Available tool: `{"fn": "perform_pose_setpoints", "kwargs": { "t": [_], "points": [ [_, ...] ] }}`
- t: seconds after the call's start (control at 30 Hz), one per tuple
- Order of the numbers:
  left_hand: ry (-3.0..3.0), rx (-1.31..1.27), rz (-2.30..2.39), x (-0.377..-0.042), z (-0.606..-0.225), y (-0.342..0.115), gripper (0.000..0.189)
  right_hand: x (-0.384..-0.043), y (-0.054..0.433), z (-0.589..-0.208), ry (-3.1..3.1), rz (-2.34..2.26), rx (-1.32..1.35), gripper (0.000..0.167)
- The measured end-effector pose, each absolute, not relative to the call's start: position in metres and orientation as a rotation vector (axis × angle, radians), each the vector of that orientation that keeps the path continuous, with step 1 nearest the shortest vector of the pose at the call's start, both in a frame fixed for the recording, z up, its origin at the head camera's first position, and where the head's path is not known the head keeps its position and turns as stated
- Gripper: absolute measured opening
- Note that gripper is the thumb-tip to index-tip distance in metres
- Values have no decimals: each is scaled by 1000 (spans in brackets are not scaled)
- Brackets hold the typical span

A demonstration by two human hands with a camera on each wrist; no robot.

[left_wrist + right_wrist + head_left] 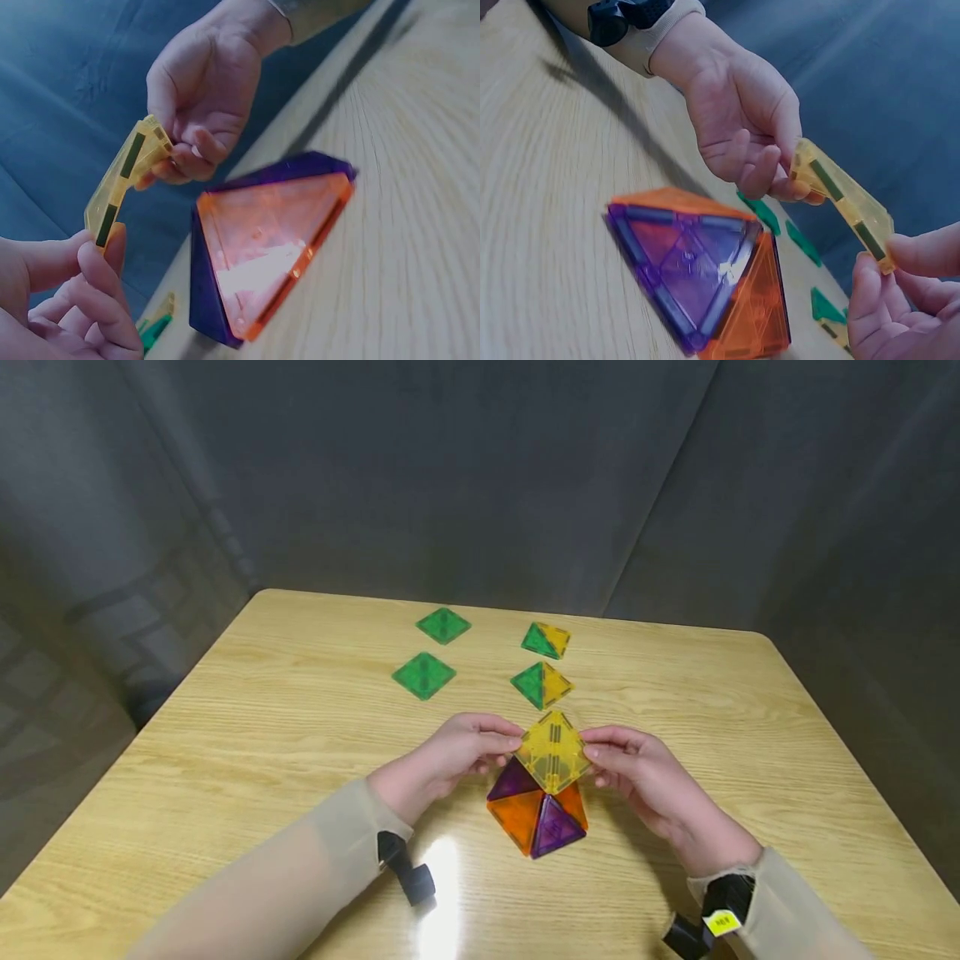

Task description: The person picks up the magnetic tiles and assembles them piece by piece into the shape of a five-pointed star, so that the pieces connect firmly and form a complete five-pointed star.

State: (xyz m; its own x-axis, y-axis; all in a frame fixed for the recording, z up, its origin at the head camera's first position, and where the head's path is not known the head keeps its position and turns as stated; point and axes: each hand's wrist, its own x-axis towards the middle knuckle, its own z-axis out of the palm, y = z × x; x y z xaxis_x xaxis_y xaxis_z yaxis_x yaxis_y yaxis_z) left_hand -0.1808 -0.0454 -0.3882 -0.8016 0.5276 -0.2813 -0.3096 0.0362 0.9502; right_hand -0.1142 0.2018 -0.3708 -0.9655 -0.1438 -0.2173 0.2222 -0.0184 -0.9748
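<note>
Yellow triangle-tile pair: raised off the table, near the orange-and-purple pyramid
Left hand grip: nearly closed, pinching one corner
Right hand grip: likewise, opposite corner
Seam risk: uneven pulling could fold or part the tiles

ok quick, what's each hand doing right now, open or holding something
Left hand: closed, pinching one corner of the yellow diamond-shaped piece.
Right hand: closed, pinching the opposite corner of the same piece.
</note>
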Motion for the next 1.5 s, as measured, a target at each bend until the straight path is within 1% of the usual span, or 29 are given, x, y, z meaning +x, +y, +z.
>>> {"fn": "perform_pose_setpoints", "kwargs": {
  "t": [0.17, 0.43, 0.67, 0.97, 1.23, 1.5],
  "points": [
    [1782, 173, 1788, -188, -399, -41, 25, -125, 202, -383, 2029, -2044, 119, 24],
    [1855, 142, 1730, -196, -408, -34, 21, -138, 202, -397, 2041, -1995, 169, 30],
    [1894, 144, 1697, -196, -408, -32, 20, -142, 203, -405, 2088, -1927, 186, 28],
    [1907, 101, 1689, -197, -410, -30, 18, -143, 200, -404, 2164, -1883, 164, 28],
    [1914, 143, 1688, -197, -413, -30, 18, -143, 197, -405, 2238, -1827, 138, 26],
    [1907, 136, 1670, -197, -414, -29, 17, -141, 197, -404, 2292, -1753, 176, 24]
  ]
}}
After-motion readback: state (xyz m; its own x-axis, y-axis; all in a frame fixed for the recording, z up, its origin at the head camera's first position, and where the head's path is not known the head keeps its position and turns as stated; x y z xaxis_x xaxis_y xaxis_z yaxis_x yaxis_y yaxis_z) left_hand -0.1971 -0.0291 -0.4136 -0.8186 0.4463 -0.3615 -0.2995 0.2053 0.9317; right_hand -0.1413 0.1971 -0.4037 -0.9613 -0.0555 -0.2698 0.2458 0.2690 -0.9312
